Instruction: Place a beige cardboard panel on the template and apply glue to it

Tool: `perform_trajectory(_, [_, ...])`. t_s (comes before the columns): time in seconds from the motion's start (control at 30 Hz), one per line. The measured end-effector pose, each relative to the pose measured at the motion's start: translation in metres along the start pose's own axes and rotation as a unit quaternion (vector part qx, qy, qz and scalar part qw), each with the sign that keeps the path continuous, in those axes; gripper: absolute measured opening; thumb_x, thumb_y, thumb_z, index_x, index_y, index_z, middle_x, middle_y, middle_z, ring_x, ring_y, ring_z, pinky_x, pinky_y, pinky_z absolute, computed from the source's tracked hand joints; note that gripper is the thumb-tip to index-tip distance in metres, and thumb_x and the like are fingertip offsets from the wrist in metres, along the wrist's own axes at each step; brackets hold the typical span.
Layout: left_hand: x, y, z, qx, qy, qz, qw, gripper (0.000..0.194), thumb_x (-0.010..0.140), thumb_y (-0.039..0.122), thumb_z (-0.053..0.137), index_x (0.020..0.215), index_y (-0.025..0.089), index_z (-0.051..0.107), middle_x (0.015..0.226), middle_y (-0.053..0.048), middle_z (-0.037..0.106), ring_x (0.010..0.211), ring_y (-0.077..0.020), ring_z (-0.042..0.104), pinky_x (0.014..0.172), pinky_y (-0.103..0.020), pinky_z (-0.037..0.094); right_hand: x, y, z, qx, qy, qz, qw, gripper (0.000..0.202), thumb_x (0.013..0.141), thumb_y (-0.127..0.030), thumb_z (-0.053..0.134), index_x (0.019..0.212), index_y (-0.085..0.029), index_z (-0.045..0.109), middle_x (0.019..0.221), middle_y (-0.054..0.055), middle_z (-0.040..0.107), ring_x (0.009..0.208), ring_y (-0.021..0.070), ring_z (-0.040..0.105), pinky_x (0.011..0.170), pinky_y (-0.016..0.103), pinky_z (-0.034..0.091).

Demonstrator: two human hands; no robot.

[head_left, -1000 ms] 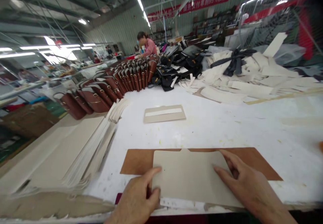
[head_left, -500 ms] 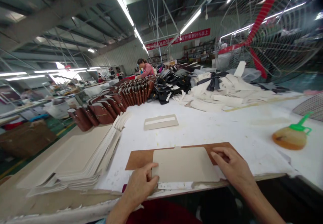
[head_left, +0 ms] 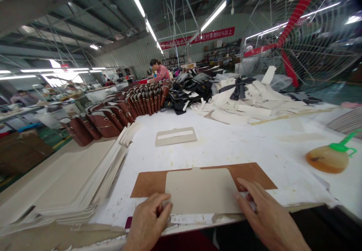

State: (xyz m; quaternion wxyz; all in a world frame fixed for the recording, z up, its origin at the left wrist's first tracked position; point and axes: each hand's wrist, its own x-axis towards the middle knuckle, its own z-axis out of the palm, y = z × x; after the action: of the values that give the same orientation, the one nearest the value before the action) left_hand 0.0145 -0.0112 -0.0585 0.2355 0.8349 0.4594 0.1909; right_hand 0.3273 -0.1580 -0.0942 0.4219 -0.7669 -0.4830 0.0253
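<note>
Head view, near edge of the white table: a pale grey board panel is seen lying flat on a brown leather piece, which shows past its left, right and far edges. The left hand is pressed on the panel's near left corner, thumb on top; the right hand is laid flat at the near right corner, fingers spread. Neither hand is closed around anything, and the two are kept well apart, the panel between them. Left of the panel, a fanned stack of pale boards is noted. Beyond the panel, a small grey card with a white strip lies alone. To the panel's right, an amber bottle with a green nozzle lies on its side. Farther off, a curved row of brown bags, black bags and a heap of pale cut pieces are recorded. Behind the bags, a person in a pink top is seen.
</note>
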Motion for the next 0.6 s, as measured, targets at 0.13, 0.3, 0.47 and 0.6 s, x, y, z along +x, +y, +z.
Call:
perform_trajectory(0.13, [0.001,0.0,0.0,0.025,-0.013,0.026,0.999,0.028,0.097,0.039,0.053,0.105,0.027,0.077,0.073,0.001,0.061,0.068,-0.0173,0.062,0.068,-0.03,0.041,-0.02,-0.005,0.002,-0.145,-0.007,-0.143,0.979,0.043,0.101,-0.044,0.05,0.133,-0.017,0.061,0.124,0.016,0.072,0.106,0.0352,0.072,0.084,0.05,0.063])
perform_trajectory(0.3, [0.002,-0.002,0.002,0.036,-0.017,0.028,0.999,0.026,0.098,0.034,0.052,0.104,0.028,0.077,0.073,0.001,0.059,0.068,-0.0163,0.061,0.068,-0.03,0.039,-0.023,0.009,0.015,-0.076,-0.018,-0.028,0.997,0.051,0.097,-0.047,0.052,0.137,-0.016,0.052,0.113,0.015,0.073,0.097,0.0323,0.073,0.084,0.05,0.064])
perform_trajectory(0.47, [0.001,-0.01,0.006,0.043,-0.018,0.043,0.998,0.024,0.097,0.028,0.05,0.089,0.026,0.073,0.072,0.002,0.054,0.067,-0.0144,0.058,0.066,-0.028,0.036,-0.016,0.017,0.019,0.153,-0.024,0.114,0.981,0.059,0.086,-0.054,0.067,0.129,-0.017,0.052,0.098,0.007,0.07,0.088,0.026,0.073,0.082,0.038,0.065])
perform_trajectory(0.6, [-0.003,-0.006,0.005,-0.021,0.047,0.068,0.996,0.02,0.095,0.026,0.056,0.08,0.023,0.07,0.069,0.003,0.052,0.065,-0.0131,0.054,0.064,-0.026,0.036,-0.014,-0.013,0.014,0.325,0.032,0.101,0.94,0.054,0.08,-0.052,0.081,0.118,-0.021,0.057,0.085,0.002,0.068,0.079,0.0226,0.072,0.07,0.027,0.064])
